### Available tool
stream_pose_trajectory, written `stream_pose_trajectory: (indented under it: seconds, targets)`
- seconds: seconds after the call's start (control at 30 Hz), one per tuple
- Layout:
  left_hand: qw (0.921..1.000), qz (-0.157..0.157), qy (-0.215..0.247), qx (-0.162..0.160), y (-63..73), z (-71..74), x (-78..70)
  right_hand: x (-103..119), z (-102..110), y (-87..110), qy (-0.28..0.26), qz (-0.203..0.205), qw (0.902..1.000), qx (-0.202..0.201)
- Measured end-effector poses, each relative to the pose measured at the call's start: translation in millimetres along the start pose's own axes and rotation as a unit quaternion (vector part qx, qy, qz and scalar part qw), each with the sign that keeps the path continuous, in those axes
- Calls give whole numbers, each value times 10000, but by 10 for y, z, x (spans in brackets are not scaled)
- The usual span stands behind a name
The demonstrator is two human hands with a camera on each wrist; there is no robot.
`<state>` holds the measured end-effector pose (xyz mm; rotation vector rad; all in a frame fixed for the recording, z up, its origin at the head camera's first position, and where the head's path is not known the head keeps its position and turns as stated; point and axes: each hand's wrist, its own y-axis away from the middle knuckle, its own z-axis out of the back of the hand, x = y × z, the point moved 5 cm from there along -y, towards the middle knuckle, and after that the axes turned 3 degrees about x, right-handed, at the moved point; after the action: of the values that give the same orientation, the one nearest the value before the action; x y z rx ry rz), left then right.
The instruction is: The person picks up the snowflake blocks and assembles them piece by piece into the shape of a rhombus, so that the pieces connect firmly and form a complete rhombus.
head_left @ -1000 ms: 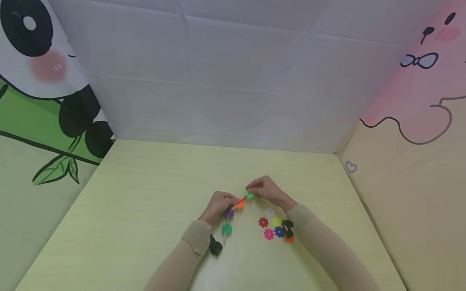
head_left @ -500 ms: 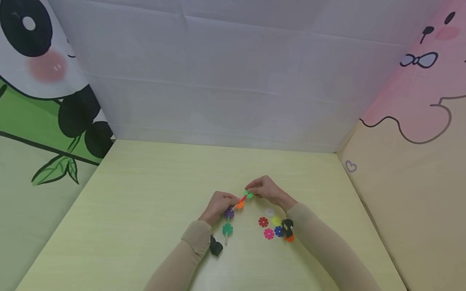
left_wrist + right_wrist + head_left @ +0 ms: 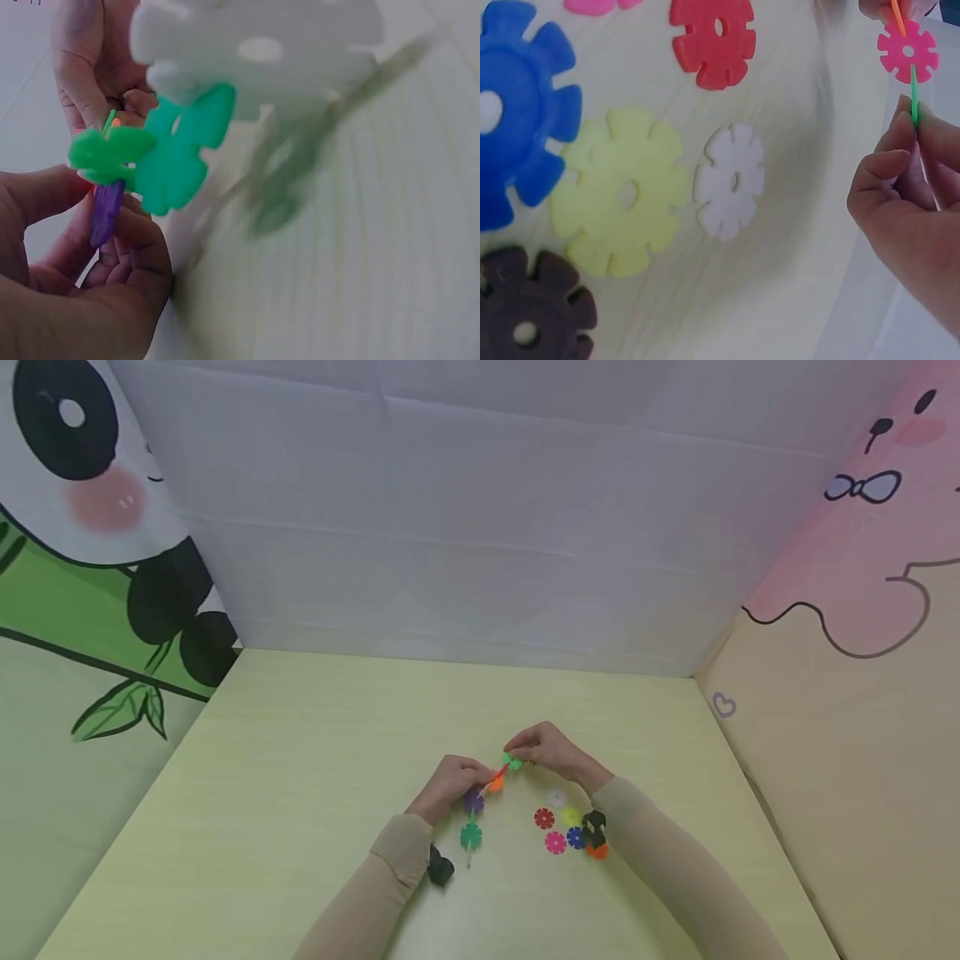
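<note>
Here, two hands (image 3: 448,783) (image 3: 553,752), one disc chain (image 3: 474,802)

Stretches out as a pale, faintly grained tabletop (image 3: 300,760), backed by a lightly creased white wall (image 3: 450,568). Shows a big cartoon panda (image 3: 67,468) and green leaves (image 3: 123,710) on the left wall (image 3: 60,810); on the beige right wall (image 3: 847,760), a pink cartoon figure (image 3: 877,552) with a bow tie (image 3: 862,487), plus a small purple heart (image 3: 724,705). Looks softly lit.
</note>
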<state>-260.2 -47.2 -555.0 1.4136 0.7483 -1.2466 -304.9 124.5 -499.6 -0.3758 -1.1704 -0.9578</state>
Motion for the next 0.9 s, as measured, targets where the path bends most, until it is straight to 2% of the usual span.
stream_pose_trajectory:
  seconds: [0.1, 0.23, 0.37, 0.53, 0.9]
  targets:
    - [10000, -13, -47, 55, -5, -2, 2, -25, -6, -8, 109, 101, 9999, 7]
    - [9999, -87, 19, 121, -35, -4, 22, -200, -7, -116, 328, 15, 9995, -23]
    - [9991, -142, 301, 265, -63, -21, 37, -223, -22, -151, 492, -74, 9987, -53]
    - [9973, -243, 536, 430, -92, -57, 26, -217, -48, -192, 555, 9, 9984, -103]
    - [9971, -305, 675, 178, -97, -56, -18, -159, -83, -205, 802, 126, 9964, -253]
